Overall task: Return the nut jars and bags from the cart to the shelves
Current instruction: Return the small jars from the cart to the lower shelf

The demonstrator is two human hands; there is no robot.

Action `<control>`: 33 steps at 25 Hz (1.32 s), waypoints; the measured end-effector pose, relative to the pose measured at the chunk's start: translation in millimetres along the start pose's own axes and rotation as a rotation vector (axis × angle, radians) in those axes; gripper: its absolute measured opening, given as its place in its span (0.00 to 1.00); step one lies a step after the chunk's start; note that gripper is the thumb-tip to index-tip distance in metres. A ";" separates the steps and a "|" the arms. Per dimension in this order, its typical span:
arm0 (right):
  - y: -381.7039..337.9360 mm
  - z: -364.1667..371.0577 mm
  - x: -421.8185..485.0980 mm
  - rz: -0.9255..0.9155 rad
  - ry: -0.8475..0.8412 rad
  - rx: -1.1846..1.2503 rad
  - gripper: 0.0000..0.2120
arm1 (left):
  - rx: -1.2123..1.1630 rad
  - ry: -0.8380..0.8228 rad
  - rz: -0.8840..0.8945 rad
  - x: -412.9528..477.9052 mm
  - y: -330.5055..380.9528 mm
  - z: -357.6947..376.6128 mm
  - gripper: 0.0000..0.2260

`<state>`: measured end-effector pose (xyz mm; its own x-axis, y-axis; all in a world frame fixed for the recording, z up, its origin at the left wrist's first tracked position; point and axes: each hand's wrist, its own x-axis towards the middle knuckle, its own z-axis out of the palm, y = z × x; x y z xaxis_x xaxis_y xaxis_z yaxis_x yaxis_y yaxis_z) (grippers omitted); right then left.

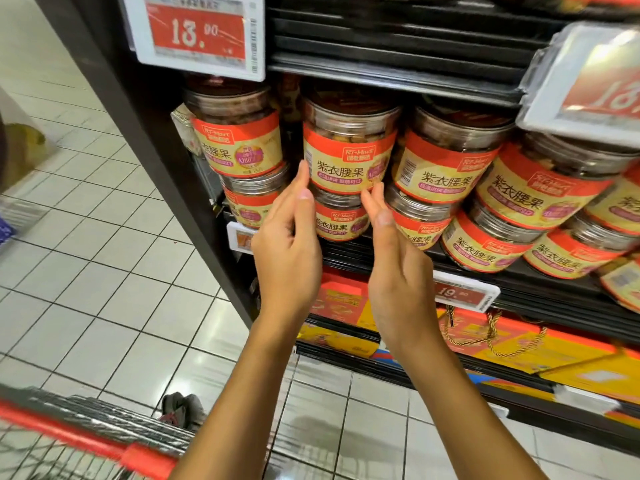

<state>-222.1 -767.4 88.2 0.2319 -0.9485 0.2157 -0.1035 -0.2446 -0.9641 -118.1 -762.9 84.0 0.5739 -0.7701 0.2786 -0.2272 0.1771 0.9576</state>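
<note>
Indoors, straight-fingered left hand (287,244) and right hand (398,271) beside nut jar (349,150), black shelf (343,252), white-tiled floor (104,271).

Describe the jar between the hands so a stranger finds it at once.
Find the red 13.00 price tag on the dark shelving. Below it jars are stacked two high; the jar is second from left in the upper layer. Only it has the left hand and right hand at its sides.
</note>
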 end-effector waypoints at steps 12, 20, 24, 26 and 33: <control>-78.9 -13.5 -72.6 0.085 -0.300 0.103 0.18 | -0.247 0.132 -0.428 -85.6 99.3 -78.6 0.13; -178.9 59.0 -205.1 0.087 -1.021 0.201 0.18 | -0.289 0.777 -0.575 -279.0 192.3 -244.7 0.14; -194.7 113.5 -279.5 0.084 -1.322 0.132 0.15 | -0.225 1.062 -0.664 -372.6 204.4 -310.6 0.12; -191.7 140.0 -317.1 0.123 -1.423 0.080 0.15 | -0.214 1.207 -0.722 -414.0 203.2 -342.2 0.11; -131.3 243.6 -394.2 0.235 -1.598 -0.421 0.28 | -0.364 1.156 -1.020 -470.5 154.9 -443.5 0.11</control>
<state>-64.3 -312.3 92.0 0.8351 0.1114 -0.5387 -0.4513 -0.4211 -0.7868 -74.4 -101.3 133.7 0.6641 0.1800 -0.7257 0.7079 0.1611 0.6878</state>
